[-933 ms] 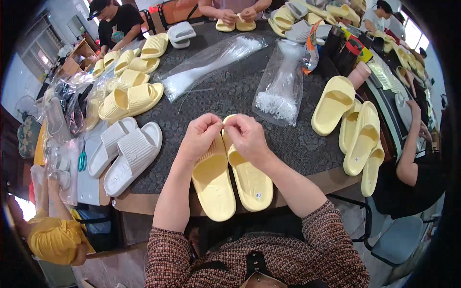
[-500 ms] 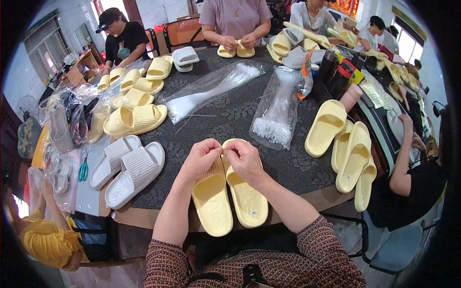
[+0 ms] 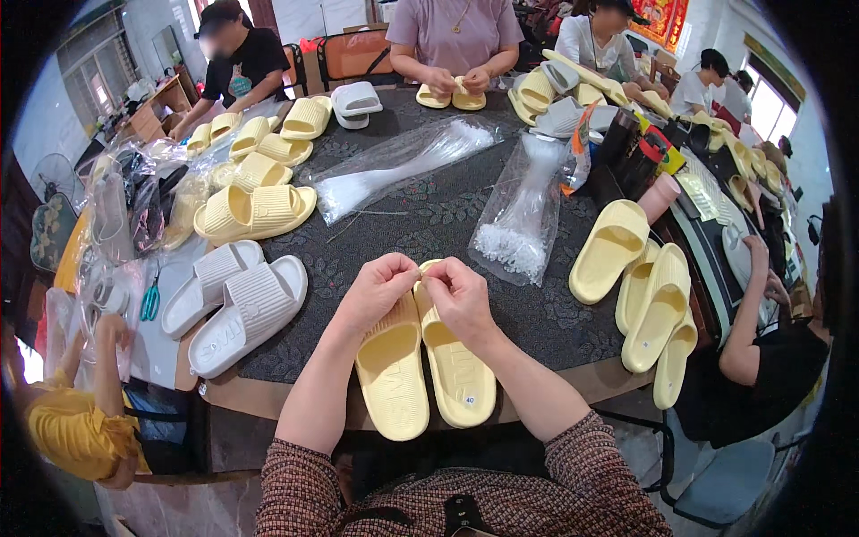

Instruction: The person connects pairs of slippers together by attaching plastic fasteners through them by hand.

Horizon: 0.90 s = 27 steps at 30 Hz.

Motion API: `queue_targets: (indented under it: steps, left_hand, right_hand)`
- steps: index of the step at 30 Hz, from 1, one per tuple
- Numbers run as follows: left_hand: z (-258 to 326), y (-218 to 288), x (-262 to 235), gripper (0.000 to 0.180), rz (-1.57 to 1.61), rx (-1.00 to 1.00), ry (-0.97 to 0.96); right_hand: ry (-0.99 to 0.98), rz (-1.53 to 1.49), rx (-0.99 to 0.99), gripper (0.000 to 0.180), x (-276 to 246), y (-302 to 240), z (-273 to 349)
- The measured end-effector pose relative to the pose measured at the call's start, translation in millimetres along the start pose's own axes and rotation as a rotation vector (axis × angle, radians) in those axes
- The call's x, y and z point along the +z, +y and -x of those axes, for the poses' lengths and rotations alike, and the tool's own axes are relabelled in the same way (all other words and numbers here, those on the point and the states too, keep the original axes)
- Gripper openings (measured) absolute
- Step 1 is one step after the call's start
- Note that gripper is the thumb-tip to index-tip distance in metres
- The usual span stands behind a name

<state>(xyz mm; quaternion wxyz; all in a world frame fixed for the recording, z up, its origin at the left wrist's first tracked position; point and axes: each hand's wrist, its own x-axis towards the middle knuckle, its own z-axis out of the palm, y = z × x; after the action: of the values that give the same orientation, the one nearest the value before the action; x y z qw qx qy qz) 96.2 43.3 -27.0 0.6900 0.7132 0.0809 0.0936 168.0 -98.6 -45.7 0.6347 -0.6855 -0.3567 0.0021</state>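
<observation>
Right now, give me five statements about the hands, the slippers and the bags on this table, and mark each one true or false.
1. Both hands, left hand and right hand, meet at the top end of the pair of yellow slippers. True.
2. The yellow pair lies apart, one slipper at each end of the table. False: the two lie side by side, touching, at the near table edge.
3. A pair of white slippers lies to the left of the hands. True.
4. The clear plastic bags hold slippers. False: they hold bundles of thin white strands.
5. The right hand grips blue scissors. False: the scissors lie far left, untouched.
</observation>
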Motion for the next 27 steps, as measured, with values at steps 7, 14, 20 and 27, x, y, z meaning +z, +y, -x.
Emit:
queue_targets:
  steps: [7, 14, 20, 27]
  left_hand:
    - [-1.4, -2.8, -2.2, 0.008, 0.063, 0.020, -0.011]
    - [-1.8, -5.8, -6.6, 0.001, 0.122, -0.057, -0.050]
    - [0.1, -3.4, -5.7, 0.004, 0.025, 0.003, -0.017]
    - [-1.1, -1.2, -3.7, 0.005, 0.135, 0.019, 0.019]
  right_hand:
    - [-0.009, 0.020, -0.018, 0.004, 0.3, -4.9, -0.6]
    - [-0.032, 0.055, -0.068, 0.002, 2.6, -0.8, -0.2]
    - [-0.024, -0.014, 0.022, 0.001, 5.6, 7.3, 1.3]
    - [-0.027, 0.034, 0.032, 0.009, 3.2, 8.2, 3.0]
